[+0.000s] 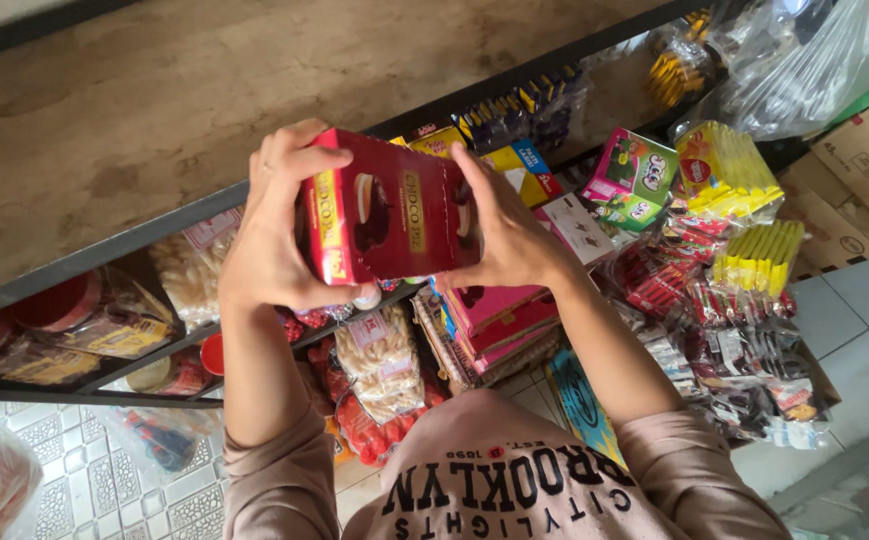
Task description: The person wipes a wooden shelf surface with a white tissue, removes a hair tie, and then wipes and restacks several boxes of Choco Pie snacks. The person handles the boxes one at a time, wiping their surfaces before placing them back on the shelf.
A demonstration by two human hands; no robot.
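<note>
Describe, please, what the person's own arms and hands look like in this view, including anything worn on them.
Both hands are bare: the left hand and the right hand show no gloves, and no rings or watch can be seen. The forearms are uncovered, with the sleeves of a dusty-pink sweatshirt pushed up to the elbows. The sweatshirt's chest carries dark block lettering.
</note>
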